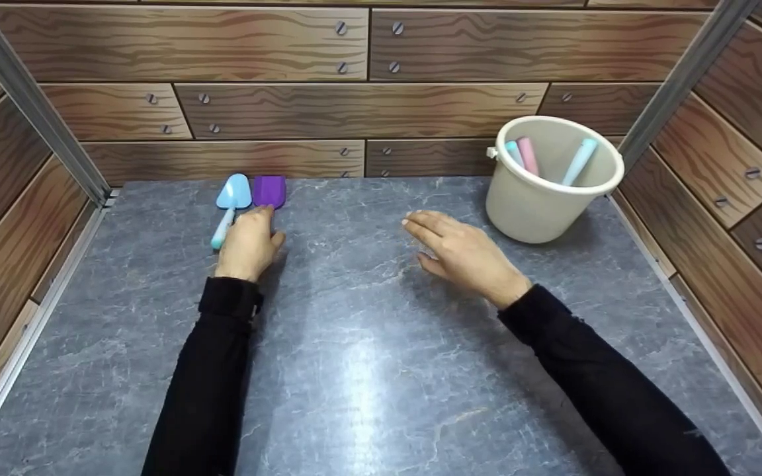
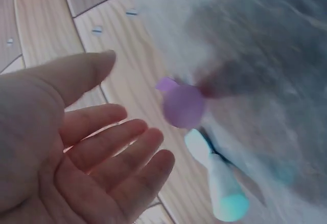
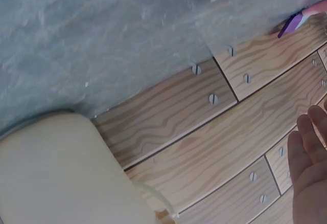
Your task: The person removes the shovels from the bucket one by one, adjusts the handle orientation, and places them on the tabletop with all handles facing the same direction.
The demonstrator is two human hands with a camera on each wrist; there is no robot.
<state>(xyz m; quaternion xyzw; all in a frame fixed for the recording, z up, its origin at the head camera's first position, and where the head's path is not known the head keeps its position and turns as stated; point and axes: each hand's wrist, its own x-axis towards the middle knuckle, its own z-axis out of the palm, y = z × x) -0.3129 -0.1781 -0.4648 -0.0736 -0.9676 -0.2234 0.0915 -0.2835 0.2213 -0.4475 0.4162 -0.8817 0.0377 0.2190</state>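
A blue toy shovel (image 1: 234,192) with a pale, teal-tipped handle lies at the back left of the table. Beside it is a purple square-bladed toy shovel (image 1: 269,191). My left hand (image 1: 249,241) hovers over the purple shovel's handle end, hiding it in the head view. In the left wrist view that rounded purple end (image 2: 184,106) sits just beyond the loosely spread fingers, which hold nothing. My right hand (image 1: 464,254) is held above the table, fingers extended, to the left of a beige bucket (image 1: 530,208) and touching nothing.
Inside the bucket, two bluish handles, one of them light blue (image 1: 579,162), and a pink handle (image 1: 528,156) lean on the wall. Wood-patterned panels (image 1: 268,109) close off the back and both sides of the grey marbled table (image 1: 354,297).
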